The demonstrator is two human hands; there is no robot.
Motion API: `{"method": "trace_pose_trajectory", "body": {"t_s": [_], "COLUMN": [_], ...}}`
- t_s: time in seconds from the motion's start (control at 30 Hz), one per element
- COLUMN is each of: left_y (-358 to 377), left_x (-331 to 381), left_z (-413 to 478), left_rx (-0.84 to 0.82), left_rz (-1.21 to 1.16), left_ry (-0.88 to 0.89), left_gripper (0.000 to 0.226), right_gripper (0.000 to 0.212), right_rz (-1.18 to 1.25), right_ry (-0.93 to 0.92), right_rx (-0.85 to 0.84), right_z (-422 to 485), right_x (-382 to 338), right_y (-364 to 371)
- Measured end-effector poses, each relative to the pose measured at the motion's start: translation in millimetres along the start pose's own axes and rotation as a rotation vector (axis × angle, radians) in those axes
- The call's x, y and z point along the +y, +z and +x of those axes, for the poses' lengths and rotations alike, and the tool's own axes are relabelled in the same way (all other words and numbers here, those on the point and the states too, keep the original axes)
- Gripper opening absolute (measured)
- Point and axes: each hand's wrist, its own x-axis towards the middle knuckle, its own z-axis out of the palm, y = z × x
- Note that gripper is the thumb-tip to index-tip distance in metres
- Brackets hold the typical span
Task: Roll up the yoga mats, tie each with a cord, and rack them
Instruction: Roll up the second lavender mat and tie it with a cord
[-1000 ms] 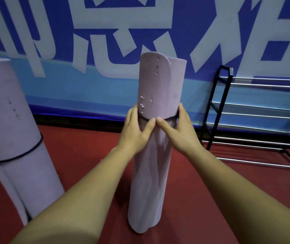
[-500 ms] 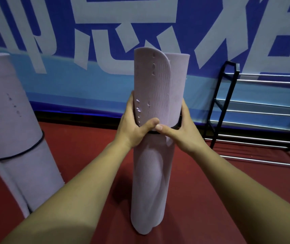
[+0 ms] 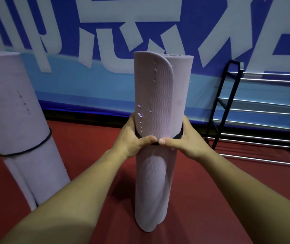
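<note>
While the mat (image 3: 160, 95) stands on end at frame centre on the red floor (image 3: 95, 155), left hand (image 3: 132, 140) and right hand (image 3: 189, 143) clasp it at mid-height, fingers curled round the roll, thumbs meeting over the black cord (image 3: 179, 136). Judged soft, light foam with a grippy ribbed skin and a springy outer flap at the top; best held right at the cord, squeezing the layers, or it may unwind. Fingertips behind the roll hidden, any knot unseen; second mat (image 3: 17, 120), corded, cut off at left edge, rack (image 3: 228, 110) cut off at right.
</note>
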Motion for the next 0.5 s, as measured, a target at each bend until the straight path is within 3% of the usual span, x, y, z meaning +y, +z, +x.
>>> {"method": "trace_pose_trajectory", "body": {"t_s": [0.07,0.13,0.3,0.4,0.5], "left_y": [-1.9,-2.6,-0.1,-1.1,-2.1], "left_x": [-1.1,3.4,6.8,-1.0,-4.4], "left_z": [-3.8,-3.2,-2.4,-8.2,-13.1], "left_rx": [-0.022,-0.020,-0.004,-0.039,-0.068], "left_rz": [-0.004,-0.008,0.034,0.081,0.107], "left_ry": [-0.013,0.008,0.004,-0.053,-0.067], "left_gripper": [0.097,0.100,0.135,0.126,0.131], "right_gripper": [0.105,0.093,0.122,0.113,0.101], "right_rz": [-0.019,0.011,-0.002,-0.020,-0.032], "right_ry": [0.010,-0.003,-0.053,-0.008,0.011], "right_rx": [-0.022,-0.035,-0.029,-0.042,-0.076], "right_z": [-1.4,-3.2,-5.7,-7.4,-12.4], "right_x": [0.0,-4.3,-4.7,3.1,3.2], "right_y": [-1.6,-2.4,-0.7,0.9,1.0]}}
